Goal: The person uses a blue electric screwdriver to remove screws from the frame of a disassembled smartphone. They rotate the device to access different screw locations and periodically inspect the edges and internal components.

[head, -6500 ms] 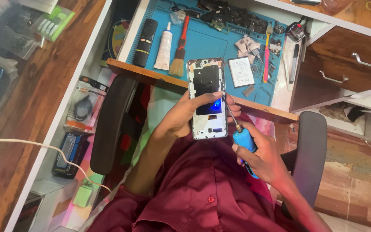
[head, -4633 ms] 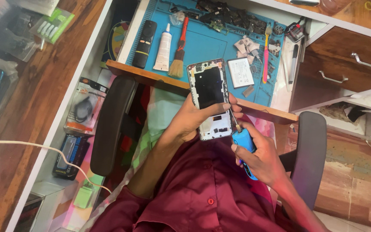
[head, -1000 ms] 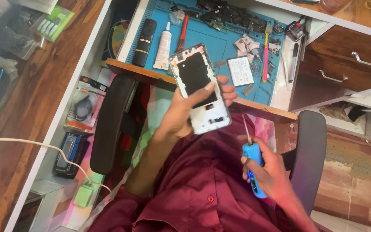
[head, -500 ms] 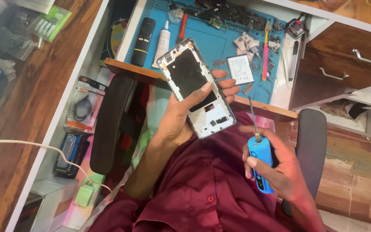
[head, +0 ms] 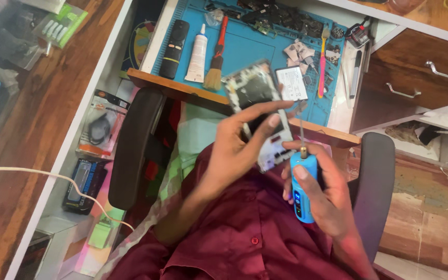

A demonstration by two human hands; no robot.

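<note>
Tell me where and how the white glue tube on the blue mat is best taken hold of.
Grip the white glue tube around its wide lower body, coming from above with fingers on its two long sides. It lies flat, with the nozzle pointing away, and narrow gaps separate it from the black remote and the brush, so a sideways approach would probably knock them.

Opened phone (head: pixel 259 116), back off, white frame, dark innards, tilted, top toward 11 o'clock. Blue electric screwdriver (head: pixel 303 184) upright at its 4 o'clock, bit up.
</note>
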